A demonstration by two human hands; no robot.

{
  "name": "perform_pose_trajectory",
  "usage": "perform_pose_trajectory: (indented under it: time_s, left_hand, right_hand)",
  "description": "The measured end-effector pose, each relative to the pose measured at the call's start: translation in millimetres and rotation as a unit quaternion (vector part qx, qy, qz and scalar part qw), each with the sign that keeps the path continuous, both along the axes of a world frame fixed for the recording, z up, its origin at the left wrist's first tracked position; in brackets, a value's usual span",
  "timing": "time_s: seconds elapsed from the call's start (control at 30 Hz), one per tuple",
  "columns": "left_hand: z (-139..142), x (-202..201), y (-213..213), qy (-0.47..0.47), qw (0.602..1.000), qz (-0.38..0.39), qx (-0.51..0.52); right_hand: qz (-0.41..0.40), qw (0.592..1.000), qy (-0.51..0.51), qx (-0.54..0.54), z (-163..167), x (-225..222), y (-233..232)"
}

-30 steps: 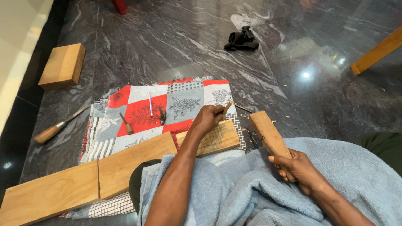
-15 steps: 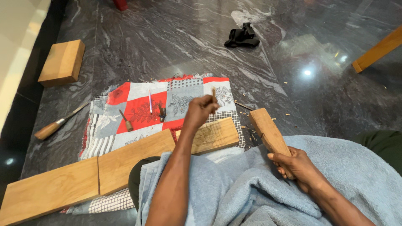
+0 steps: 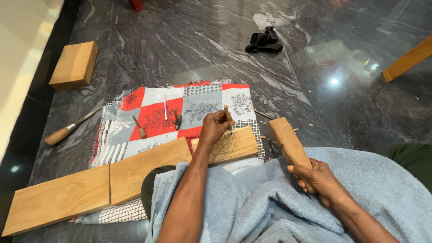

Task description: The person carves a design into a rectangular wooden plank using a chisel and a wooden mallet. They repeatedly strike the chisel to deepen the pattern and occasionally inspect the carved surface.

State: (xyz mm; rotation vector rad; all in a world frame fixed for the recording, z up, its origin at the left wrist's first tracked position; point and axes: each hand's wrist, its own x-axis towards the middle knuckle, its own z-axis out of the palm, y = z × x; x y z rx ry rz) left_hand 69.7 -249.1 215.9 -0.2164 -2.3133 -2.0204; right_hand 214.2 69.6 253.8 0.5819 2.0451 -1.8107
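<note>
While gripped: chisel (image 3: 227, 116) in left hand (image 3: 215, 128), mallet (image 3: 290, 145) in right hand (image 3: 318, 177).

Head-worn view, steeply down, near floor (image 3: 180, 49)

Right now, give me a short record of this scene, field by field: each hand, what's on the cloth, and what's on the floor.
Left hand: holds a small chisel over a carved board
Right hand: grips a wooden mallet
Patterned cloth: small tools lie on it
Floor: wooden block, wood-handled chisel, black object
Lap: blue towel
</note>
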Motion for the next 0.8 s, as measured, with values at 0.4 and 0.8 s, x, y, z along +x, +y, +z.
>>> perform_pose_trajectory:
  time_s: [0.4,0.8]
  left_hand:
    - [14.9,10.1,1.8,-0.012,0.999,0.010,-0.034]
    - [15.4,12.6,2.8,-0.030,0.999,0.011,-0.035]
  right_hand:
    - [0.001,1.000,-0.003,0.010,4.1,2.3,-2.1]
    - [0.011,1.000,0.003,0.009,6.7,2.7,-3.0]
